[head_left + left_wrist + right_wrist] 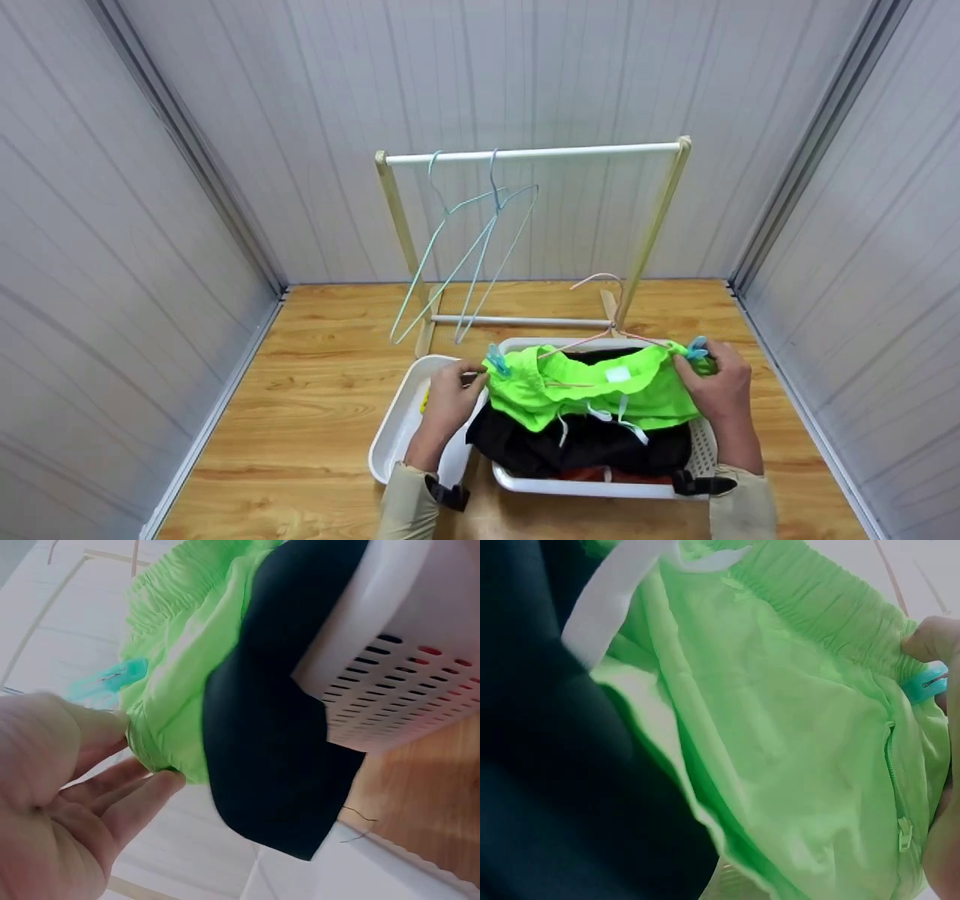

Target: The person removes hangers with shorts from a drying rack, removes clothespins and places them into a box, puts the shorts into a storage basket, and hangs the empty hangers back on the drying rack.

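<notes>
Bright green shorts (525, 394) with a white drawstring hang at the waistband from a pink wire hanger (600, 274), whose hook points up. One blue clothespin (496, 360) sits at the left end of the waistband, another clothespin (697, 347) at the right end. My left hand (450, 401) pinches the left edge of the shorts between thumb and fingers, just below its clothespin (112, 682). At the other side my right hand (724, 382) grips the waistband beside the right clothespin (928, 684). A zipped pocket (894, 780) shows in the right wrist view.
Below the shorts, a white slotted basket (592, 490) holds a black garment (577, 446), partly over its left rim, and something red. Left of it lies a white tray (386, 435) with a yellow item. Behind stands a rack (570, 152) with two wire hangers (420, 270).
</notes>
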A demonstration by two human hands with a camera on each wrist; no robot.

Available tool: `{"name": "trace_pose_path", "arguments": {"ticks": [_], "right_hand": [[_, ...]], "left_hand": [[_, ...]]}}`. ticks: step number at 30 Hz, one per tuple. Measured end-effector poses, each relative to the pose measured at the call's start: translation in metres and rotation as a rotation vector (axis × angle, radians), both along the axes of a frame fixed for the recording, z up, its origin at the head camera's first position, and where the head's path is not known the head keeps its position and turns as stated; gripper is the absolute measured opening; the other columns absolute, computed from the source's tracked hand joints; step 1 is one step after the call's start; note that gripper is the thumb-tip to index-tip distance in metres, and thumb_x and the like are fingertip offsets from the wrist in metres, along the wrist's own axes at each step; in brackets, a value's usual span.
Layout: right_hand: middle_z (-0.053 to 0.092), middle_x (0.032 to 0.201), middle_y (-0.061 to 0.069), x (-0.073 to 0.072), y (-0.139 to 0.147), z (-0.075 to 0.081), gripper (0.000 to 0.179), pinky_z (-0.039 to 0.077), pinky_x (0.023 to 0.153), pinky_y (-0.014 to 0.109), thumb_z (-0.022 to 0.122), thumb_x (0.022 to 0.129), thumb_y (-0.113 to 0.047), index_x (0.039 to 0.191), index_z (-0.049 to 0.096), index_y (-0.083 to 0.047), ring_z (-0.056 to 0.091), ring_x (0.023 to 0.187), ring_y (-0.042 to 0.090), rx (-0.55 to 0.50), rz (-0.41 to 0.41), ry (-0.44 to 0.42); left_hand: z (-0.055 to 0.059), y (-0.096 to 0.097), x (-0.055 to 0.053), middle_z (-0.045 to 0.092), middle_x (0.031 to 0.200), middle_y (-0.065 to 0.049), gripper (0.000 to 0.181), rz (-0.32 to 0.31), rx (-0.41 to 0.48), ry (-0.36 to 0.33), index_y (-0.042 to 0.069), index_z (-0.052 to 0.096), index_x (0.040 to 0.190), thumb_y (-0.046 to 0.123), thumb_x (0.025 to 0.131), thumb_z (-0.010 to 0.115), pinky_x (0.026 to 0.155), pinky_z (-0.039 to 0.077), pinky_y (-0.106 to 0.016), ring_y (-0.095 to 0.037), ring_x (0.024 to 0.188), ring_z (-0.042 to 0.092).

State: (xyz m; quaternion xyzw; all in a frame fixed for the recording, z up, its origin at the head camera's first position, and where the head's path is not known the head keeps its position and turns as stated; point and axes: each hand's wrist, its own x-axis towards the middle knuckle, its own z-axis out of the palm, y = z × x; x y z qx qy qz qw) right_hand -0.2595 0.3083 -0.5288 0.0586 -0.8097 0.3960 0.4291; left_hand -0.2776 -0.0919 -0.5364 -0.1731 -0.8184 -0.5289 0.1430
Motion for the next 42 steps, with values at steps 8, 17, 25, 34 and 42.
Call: {"name": "trace_pose_path", "arguments": {"ticks": [8, 17, 25, 34, 42], "right_hand": [[0.062, 0.075, 0.010, 0.004, 0.000, -0.010, 0.020, 0.037, 0.066, 0.025, 0.082, 0.067, -0.002, 0.082, 0.068, -0.001, 0.051, 0.073, 0.017, 0.020, 0.016, -0.029], [0.061, 0.076, 0.009, 0.007, 0.003, -0.012, 0.016, 0.038, 0.075, 0.037, 0.081, 0.071, -0.005, 0.078, 0.066, -0.005, 0.052, 0.076, 0.020, 0.009, 0.042, -0.133], [0.064, 0.106, 0.025, 0.027, 0.007, -0.001, 0.036, 0.023, 0.083, 0.065, 0.078, 0.081, -0.029, 0.102, 0.069, 0.000, 0.050, 0.103, 0.045, 0.171, -0.079, -0.379], [0.064, 0.097, 0.024, 0.042, 0.015, 0.007, 0.026, 0.039, 0.081, 0.056, 0.074, 0.087, -0.026, 0.084, 0.062, -0.003, 0.054, 0.097, 0.045, 0.149, -0.038, -0.514], [0.056, 0.118, 0.031, 0.046, 0.019, 0.007, 0.036, 0.037, 0.091, 0.061, 0.063, 0.095, -0.034, 0.106, 0.061, 0.001, 0.048, 0.114, 0.048, 0.025, -0.035, -0.700]], "left_hand": [[-0.009, -0.001, -0.001, 0.067, 0.079, -0.008, 0.004, 0.040, -0.173, 0.034, 0.001, 0.074, 0.078, 0.003, 0.078, 0.078, 0.062, 0.054, -0.029, -0.019, 0.070, 0.068], [-0.011, 0.002, -0.001, 0.069, 0.069, 0.000, 0.005, 0.084, -0.236, -0.015, 0.005, 0.076, 0.074, 0.008, 0.077, 0.079, 0.057, 0.050, -0.028, -0.011, 0.061, 0.063], [-0.010, 0.005, 0.002, 0.069, 0.068, 0.003, 0.005, 0.118, -0.284, -0.019, 0.009, 0.077, 0.073, 0.010, 0.077, 0.079, 0.058, 0.050, -0.028, -0.011, 0.063, 0.062], [-0.005, 0.016, 0.005, 0.069, 0.072, 0.004, 0.008, 0.116, -0.352, -0.076, 0.012, 0.078, 0.076, 0.019, 0.079, 0.080, 0.062, 0.050, -0.030, -0.013, 0.068, 0.064], [-0.006, 0.026, 0.007, 0.067, 0.069, 0.009, 0.009, 0.083, -0.424, -0.163, 0.016, 0.077, 0.074, 0.022, 0.079, 0.080, 0.059, 0.049, -0.030, -0.011, 0.065, 0.060]]}}
